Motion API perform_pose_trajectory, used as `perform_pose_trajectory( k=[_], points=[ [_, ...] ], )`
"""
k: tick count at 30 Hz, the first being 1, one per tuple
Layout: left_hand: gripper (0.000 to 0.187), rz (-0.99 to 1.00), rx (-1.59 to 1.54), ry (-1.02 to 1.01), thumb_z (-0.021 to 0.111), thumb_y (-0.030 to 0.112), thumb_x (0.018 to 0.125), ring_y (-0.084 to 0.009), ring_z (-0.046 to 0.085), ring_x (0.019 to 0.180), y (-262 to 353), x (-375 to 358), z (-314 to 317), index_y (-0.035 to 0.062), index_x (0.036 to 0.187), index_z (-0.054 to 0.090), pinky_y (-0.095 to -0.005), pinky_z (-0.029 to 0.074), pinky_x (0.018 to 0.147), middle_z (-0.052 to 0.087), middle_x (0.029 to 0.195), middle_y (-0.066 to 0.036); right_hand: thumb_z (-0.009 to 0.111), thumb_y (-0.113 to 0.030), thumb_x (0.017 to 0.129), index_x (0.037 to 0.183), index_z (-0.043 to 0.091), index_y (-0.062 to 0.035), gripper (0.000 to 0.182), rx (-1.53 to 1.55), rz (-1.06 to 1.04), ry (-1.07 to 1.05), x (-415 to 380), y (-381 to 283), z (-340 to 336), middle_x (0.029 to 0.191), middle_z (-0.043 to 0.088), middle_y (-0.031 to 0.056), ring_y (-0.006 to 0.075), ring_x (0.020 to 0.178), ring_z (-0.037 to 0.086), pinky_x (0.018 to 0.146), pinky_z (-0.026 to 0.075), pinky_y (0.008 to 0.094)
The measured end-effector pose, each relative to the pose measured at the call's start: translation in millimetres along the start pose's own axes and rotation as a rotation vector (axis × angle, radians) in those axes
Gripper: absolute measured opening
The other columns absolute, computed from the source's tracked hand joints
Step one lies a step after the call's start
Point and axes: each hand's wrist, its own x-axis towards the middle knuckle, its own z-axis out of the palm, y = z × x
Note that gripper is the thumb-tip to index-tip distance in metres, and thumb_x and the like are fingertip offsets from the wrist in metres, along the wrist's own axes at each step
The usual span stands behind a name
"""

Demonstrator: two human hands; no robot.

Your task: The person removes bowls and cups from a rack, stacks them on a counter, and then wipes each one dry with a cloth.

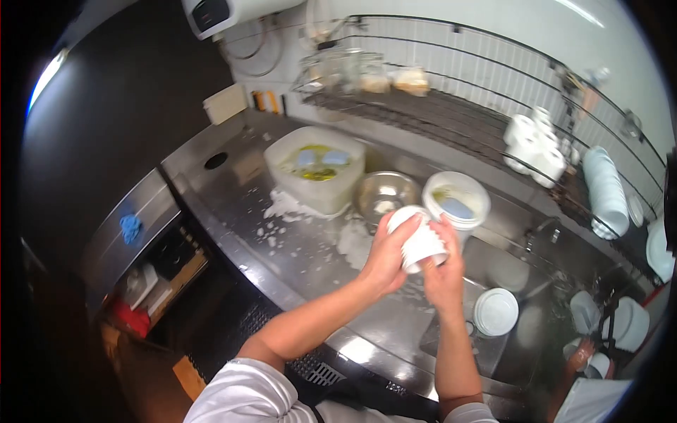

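Note:
A white ribbed cup or stack of cups (422, 243) is held between my two hands above the steel counter. My left hand (386, 257) wraps round its left side, thumb on top. My right hand (444, 271) grips its right side and lower end. Just behind are a round steel bowl (386, 190) and a white round tub (465, 185) with a bluish piece inside. Further left stands a square whitish tub (317, 190) with yellow-green liquid and bluish pieces. White round dishes (496, 312) sit to the right of my right hand.
White foam (289, 206) lies on the steel counter (240, 190). A wire shelf (451, 116) runs along the wall, holding jars and stacked white dishes (605, 190). At the lower right, another person's hand (580, 354) is near white containers at the sink. A blue cloth (130, 228) lies far left.

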Motion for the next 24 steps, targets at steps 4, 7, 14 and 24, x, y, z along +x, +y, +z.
perform_pose_trajectory(
  k=[4, 7, 14, 24],
  points=[
    [0.059, 0.208, 0.009, 0.413, 0.073, 0.015, 0.087, -0.0197, 0.061, 0.101, 67, -60, -140, 0.0046, 0.132, 0.036, -0.0339, 0.055, 0.083, 0.057, 0.114, -0.011, 0.064, 0.003, 0.087, 0.141, 0.042, -0.0047, 0.059, 0.651, 0.445, -0.237, -69, 11, 168, 0.134, 0.051, 0.0118, 0.0213, 0.123, 0.051, 0.104, 0.042, 0.0341],
    [0.060, 0.415, 0.020, 0.584, 0.074, 0.012, 0.086, -0.0195, 0.061, 0.100, 131, -111, -249, 0.0036, 0.131, 0.035, -0.0338, 0.055, 0.083, 0.057, 0.113, -0.012, 0.062, 0.006, 0.087, 0.140, 0.042, -0.0029, 0.058, 0.766, 0.580, -0.373, -111, -18, 290, 0.132, 0.053, 0.0123, 0.0205, 0.121, 0.053, 0.103, 0.043, 0.0333],
    [0.057, 0.918, 0.074, 1.000, 0.075, 0.010, 0.085, -0.0180, 0.060, 0.098, 346, -258, -436, 0.0035, 0.127, 0.037, -0.0308, 0.054, 0.084, 0.056, 0.112, -0.011, 0.062, 0.003, 0.085, 0.130, 0.049, -0.0006, 0.047, 0.661, 0.505, -0.727, -192, -140, 578, 0.117, 0.059, 0.0124, 0.0187, 0.107, 0.058, 0.094, 0.048, 0.0314],
    [0.041, 1.053, -0.210, 0.906, 0.070, 0.009, 0.088, -0.0292, 0.061, 0.107, 508, -406, -637, 0.0051, 0.123, 0.051, -0.0480, 0.052, 0.093, 0.061, 0.114, -0.012, 0.067, -0.023, 0.093, 0.127, 0.046, -0.0066, 0.044, 1.099, 0.973, -1.052, -252, -215, 836, 0.118, 0.060, 0.0097, 0.0221, 0.102, 0.064, 0.077, 0.060, 0.0404]
  ],
)
